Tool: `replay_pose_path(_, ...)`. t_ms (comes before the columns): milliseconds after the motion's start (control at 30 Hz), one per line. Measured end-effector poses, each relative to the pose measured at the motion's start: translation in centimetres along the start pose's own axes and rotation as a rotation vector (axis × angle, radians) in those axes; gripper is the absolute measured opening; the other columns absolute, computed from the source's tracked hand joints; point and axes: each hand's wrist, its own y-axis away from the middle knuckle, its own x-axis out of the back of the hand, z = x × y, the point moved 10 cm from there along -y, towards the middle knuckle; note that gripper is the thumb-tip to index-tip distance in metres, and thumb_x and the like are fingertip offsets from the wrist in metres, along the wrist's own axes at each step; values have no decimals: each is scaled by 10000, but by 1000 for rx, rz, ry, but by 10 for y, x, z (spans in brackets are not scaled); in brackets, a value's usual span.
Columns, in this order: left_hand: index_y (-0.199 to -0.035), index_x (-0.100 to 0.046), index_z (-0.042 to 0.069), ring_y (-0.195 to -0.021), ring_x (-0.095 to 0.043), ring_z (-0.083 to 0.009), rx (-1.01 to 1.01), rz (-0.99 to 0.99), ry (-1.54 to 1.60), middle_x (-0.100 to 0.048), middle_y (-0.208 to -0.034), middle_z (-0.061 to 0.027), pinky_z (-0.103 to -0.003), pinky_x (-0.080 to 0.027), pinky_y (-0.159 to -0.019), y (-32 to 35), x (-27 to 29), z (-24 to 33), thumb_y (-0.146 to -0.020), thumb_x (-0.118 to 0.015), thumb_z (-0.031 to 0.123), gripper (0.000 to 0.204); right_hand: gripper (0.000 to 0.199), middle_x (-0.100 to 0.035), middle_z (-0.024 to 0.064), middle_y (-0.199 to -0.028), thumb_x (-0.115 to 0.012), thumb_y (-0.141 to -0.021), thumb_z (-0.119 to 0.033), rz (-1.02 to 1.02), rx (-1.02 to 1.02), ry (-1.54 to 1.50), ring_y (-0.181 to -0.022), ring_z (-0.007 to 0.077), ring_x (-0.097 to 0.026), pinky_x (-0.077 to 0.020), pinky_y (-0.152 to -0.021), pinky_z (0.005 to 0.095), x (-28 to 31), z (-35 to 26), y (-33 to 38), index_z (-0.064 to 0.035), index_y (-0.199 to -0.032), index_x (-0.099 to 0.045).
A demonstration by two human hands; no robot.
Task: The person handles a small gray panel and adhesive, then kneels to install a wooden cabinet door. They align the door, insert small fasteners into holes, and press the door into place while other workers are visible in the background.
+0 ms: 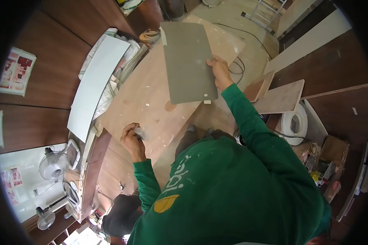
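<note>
My right hand [221, 74] grips the right edge of a grey rectangular panel [188, 61], with the thumb on its face. The panel is held up over a wide wooden board [131, 106], and a pale strip runs along its upper left edge. A small cream piece [207, 102] shows at the panel's lower right corner. Low over the board's near part, my left hand [133, 141] is closed with curled fingers around a pale, crumpled wad [140, 132]. I cannot make out the wad's material. Small white scraps [147, 105] lie scattered on the board.
A long white panel [96, 85] leans on the left beside a roll of tape [149, 36]. Fans [54, 165] stand at lower left, near another person [120, 214]. Loose boards [280, 98], a white ring [294, 124] and a cable [249, 34] lie to the right.
</note>
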Motion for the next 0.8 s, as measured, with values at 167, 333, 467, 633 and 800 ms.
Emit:
replay_pose_path(167, -925, -663, -72, -743, -570, -180, 119, -184, -40, -655, -842, -148, -246, -440, -674, -10, -49, -21, -860, -480, 95, 256, 240, -653, 81, -996, -593, -890, -69, 9, 59, 67, -903, 161, -591, -462, -803, 272, 4, 2, -23, 35, -1103, -625)
replay_pose_path(333, -1039, -674, -50, -779, -587, -166, 31, -377, -359, -678, -897, -105, -247, -441, -685, -36, -175, -2, -912, -592, 286, 368, 265, -652, 50, -938, -641, -894, -152, -74, 27, 125, -881, 131, -581, -455, -790, 255, -6, -8, -29, 5, -1108, -633)
replay_pose_path(467, -1058, -670, -60, -797, -603, -162, 110, -416, -308, -686, -944, -86, -272, -469, -743, -64, -264, -35, -877, -670, 206, 321, 316, -655, 57, -891, -692, -873, -183, -247, -25, 258, -884, 115, -578, -463, -766, 258, 7, 1, -76, -18, -1135, -630)
replay_pose_path(633, -1033, -679, -66, -814, -606, -137, 31, -466, -462, -692, -921, -88, -287, -487, -769, -79, -372, -73, -857, -709, 140, 273, 456, -659, 120, -969, -754, -790, -161, -99, 487, 426, -914, 231, -622, -498, -781, 297, 43, -53, -160, -53, -1202, -590)
replay_pose_path(800, -1008, -685, -69, -767, -599, -118, 46, -442, -589, -697, -860, -77, -278, -494, -704, -72, -466, -88, -868, -711, 147, 259, 357, -668, 83, -1024, -781, -775, -147, -219, 466, 479, -932, 186, -625, -495, -791, 300, 67, -83, -250, -54, -1092, -647)
